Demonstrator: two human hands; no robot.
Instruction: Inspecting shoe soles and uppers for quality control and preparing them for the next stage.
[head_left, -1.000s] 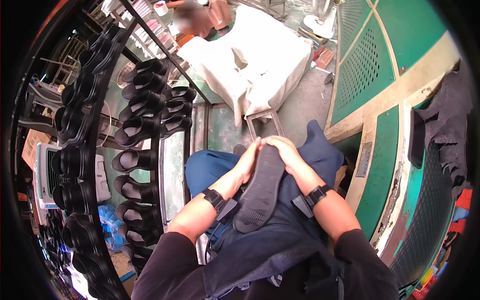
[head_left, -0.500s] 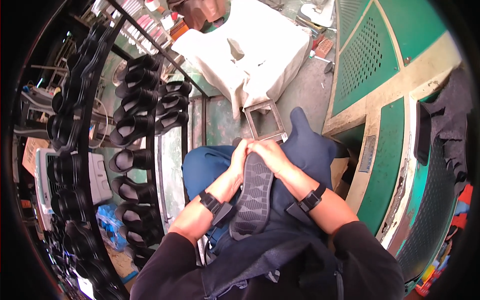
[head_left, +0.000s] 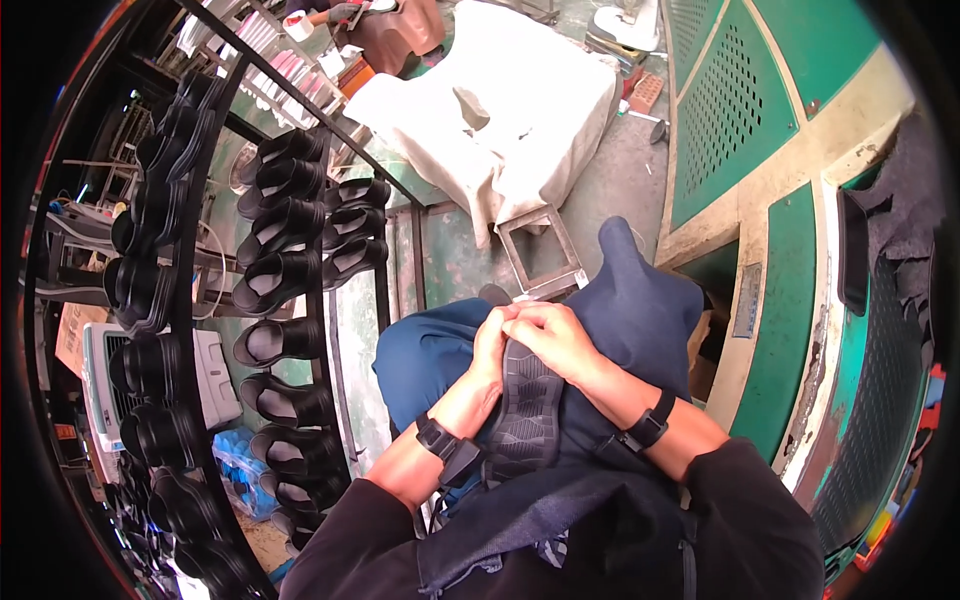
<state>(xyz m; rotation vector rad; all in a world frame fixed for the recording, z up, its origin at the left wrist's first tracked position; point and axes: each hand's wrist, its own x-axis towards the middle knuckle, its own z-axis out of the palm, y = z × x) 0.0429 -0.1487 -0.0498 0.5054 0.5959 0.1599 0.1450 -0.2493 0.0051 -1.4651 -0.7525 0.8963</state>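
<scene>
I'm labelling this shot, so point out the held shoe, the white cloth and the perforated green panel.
Held shoe [head_left: 528, 412], head view: middle of the sole.
White cloth [head_left: 540, 100], head view: top surface.
Perforated green panel [head_left: 731, 120], head view: holed middle.

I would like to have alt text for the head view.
A seated person's left hand and right hand hold the far end of a dark shoe sole, tread up, over their lap. Black shoes line racks at left; green panels stand right.
</scene>
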